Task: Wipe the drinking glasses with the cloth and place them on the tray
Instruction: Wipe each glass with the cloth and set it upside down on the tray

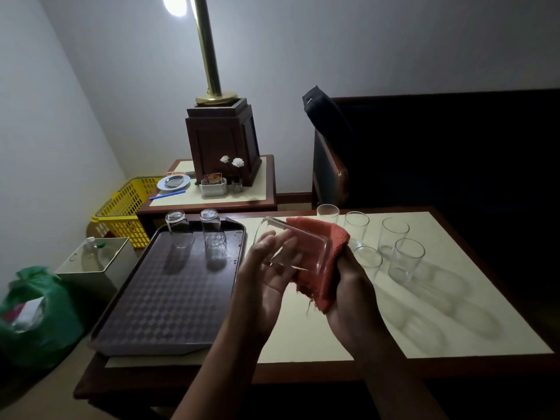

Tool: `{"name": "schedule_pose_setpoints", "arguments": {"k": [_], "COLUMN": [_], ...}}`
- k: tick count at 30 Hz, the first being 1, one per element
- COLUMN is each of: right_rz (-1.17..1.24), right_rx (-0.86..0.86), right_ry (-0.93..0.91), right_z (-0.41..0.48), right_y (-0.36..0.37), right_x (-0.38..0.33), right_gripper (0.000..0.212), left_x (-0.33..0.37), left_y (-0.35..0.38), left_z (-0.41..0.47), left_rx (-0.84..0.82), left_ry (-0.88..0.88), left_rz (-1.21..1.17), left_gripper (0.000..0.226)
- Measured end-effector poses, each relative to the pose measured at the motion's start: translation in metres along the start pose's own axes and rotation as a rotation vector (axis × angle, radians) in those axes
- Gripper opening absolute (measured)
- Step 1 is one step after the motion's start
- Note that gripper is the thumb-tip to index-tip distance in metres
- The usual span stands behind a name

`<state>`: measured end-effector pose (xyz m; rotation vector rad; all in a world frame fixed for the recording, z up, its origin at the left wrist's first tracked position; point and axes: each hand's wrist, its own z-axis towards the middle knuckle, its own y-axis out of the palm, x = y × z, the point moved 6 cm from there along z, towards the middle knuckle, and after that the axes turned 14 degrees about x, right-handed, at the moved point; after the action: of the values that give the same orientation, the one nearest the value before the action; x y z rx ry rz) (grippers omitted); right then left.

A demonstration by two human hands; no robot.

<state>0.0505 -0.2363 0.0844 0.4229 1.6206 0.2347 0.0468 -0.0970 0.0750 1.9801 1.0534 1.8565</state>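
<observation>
Far to the left of the left hand [269,268] stood one brown tray [157,298] on the table [424,313]. On the tray's far end were three upturned glasses [180,228], their mouths down. Beyond the tray, on a side table, a white holder [213,186] kept one printed card, with writing too small to read.

Both hands were close together above the table, with one held glass [294,247] between them. The left hand lay against the side of this glass with nearly straight fingers. The glass was tilted almost onto its side. Its long axis ran from the right hand [348,283] up towards the tray, with the mouth pointing left and away. Its base sat in one orange cloth [321,280], which the right hand gripped around it.

Just beyond and to the right of the right hand stood five upright glasses [394,234], mouths up, close to each other.
</observation>
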Motion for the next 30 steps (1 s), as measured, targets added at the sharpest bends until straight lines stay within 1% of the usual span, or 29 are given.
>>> {"name": "schedule_pose_setpoints", "arguments": {"k": [2,4,7,10,13,15,20,22,24,26,27,30], "right_rz": [-0.064,-0.168,-0.287,-0.278,-0.196,-0.176,-0.214,-0.194,-0.178,-0.151,-0.132,-0.050], "right_rx": [-0.028,-0.051,-0.144,-0.185,-0.148,-0.128,-0.127,-0.092,-0.060,-0.044,-0.037,0.009], "right_ry": [-0.042,-0.115,-0.214,-0.262,-0.198,-0.150,-0.076,-0.069,-0.064,-0.048,-0.039,-0.003], "right_z": [-0.004,-0.009,-0.011,-0.010,-0.002,-0.002,-0.027,-0.024,-0.012,-0.003,0.000,0.007], "right_y": [0.000,-0.002,0.003,0.014,0.017,0.015,0.013,0.013,0.012,0.012,0.014,0.017], "right_x": [-0.001,-0.002,-0.001,-0.001,0.006,0.010,0.031,0.033,0.033,0.034,0.033,0.033], "right_gripper": [0.038,0.032,0.034,0.044,0.040,0.041,0.041,0.035,0.036,0.037,0.037,0.032], "left_x": [0.007,0.009,-0.004,-0.025,-0.037,-0.035,-0.023,-0.019,-0.015,-0.011,-0.010,-0.014], "left_y": [0.002,-0.002,-0.002,0.000,-0.001,-0.002,-0.015,-0.016,-0.017,-0.016,-0.015,-0.006], "left_z": [0.002,0.006,0.007,0.002,-0.004,-0.004,0.014,0.015,0.014,0.012,0.010,0.006], "left_rx": [-0.022,0.001,0.002,0.004,-0.023,-0.035,0.168,0.207,0.243,0.286,0.288,0.260], "left_ry": [0.062,0.069,-0.018,-0.137,-0.289,-0.317,-0.200,-0.169,-0.081,-0.014,-0.023,-0.148], "left_rz": [0.097,0.160,0.229,0.199,0.104,0.091,0.177,0.259,0.368,0.374,0.347,0.210], "left_gripper": [0.052,0.059,0.070,0.076,0.082,0.082,0.084,0.079,0.074,0.065,0.062,0.065]}}
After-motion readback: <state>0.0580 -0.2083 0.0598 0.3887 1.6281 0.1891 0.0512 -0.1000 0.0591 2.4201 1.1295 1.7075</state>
